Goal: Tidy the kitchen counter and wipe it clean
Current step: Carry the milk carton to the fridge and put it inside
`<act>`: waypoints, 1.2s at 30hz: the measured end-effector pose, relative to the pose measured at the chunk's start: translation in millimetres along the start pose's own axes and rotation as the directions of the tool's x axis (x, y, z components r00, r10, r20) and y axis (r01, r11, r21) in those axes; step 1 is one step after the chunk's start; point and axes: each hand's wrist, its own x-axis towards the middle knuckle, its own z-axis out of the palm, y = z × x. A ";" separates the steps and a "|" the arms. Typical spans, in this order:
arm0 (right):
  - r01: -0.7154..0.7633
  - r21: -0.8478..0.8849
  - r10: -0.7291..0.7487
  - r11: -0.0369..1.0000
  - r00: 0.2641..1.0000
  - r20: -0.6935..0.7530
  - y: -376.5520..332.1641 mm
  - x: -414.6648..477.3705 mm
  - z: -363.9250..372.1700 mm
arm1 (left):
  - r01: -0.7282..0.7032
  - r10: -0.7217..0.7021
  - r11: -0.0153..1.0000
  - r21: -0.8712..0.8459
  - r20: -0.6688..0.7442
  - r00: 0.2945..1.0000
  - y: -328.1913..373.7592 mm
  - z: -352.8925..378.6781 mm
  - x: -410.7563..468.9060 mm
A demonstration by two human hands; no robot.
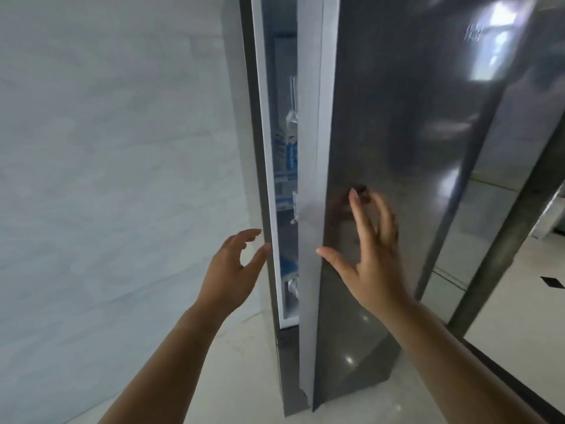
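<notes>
The right hand [373, 264], at 5 o'clock from frame centre, is open with fingers spread, and its fingertips meet the grey front of the fridge door [412, 117]. The left hand [232, 270], at 7 o'clock, is open and holds nothing, its thumb tip just beside the fridge cabinet edge [255, 148]. The door stands slightly ajar at 12 o'clock, showing blue-labelled cartons [287, 160] in the gap, with a pale wall [107, 148] at 9 o'clock.

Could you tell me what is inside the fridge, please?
Through the narrow gap, only blue-and-white packages and some clear plastic show; the grey fridge door hides everything else inside.
</notes>
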 end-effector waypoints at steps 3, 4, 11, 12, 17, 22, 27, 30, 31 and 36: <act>0.017 -0.016 -0.016 1.000 1.000 0.021 21.7 24.0 27.0 | 0.043 -0.045 0.999 -0.028 -0.076 0.996 -6.1 3.7 31.2; 0.018 -0.024 -0.017 1.000 1.000 0.026 27.7 33.5 35.1 | 0.056 -0.060 0.998 -0.037 -0.104 0.993 -5.5 5.7 43.6; 0.095 -0.095 -0.092 0.991 0.995 0.031 56.8 73.2 93.1 | 0.140 -0.140 0.990 -0.017 -0.229 0.963 -10.9 18.7 112.5; 0.099 -0.107 -0.096 0.989 0.995 0.035 64.1 78.7 100.9 | 0.154 -0.158 0.987 -0.034 -0.248 0.956 -12.4 19.4 117.6; 0.145 -0.164 -0.135 0.976 0.988 0.070 94.7 92.6 130.2 | 0.131 -0.205 0.961 -0.244 -0.307 0.930 -14.4 26.9 130.5; 0.187 -0.176 -0.180 0.967 0.982 0.055 102.7 90.7 139.0 | 0.073 -0.170 0.931 -0.358 -0.247 0.954 -5.7 50.7 138.0; 0.200 -0.142 -0.197 0.969 0.980 0.034 102.2 91.1 138.3 | 0.048 -0.157 0.938 -0.343 -0.297 0.942 -5.5 55.5 136.4; 0.197 -0.055 -0.195 0.979 0.980 0.037 99.6 89.6 135.8 | 0.063 -0.164 0.944 -0.323 -0.294 0.942 -6.0 54.3 136.4; 0.191 0.001 -0.191 0.982 0.981 0.040 97.7 87.9 134.5 | 0.078 -0.170 0.949 -0.306 -0.288 0.942 -6.7 53.4 135.1; 0.178 0.329 -0.227 0.927 0.966 0.120 75.9 64.0 132.5 | 0.155 -0.220 0.961 -0.230 -0.291 0.931 -9.7 45.7 107.3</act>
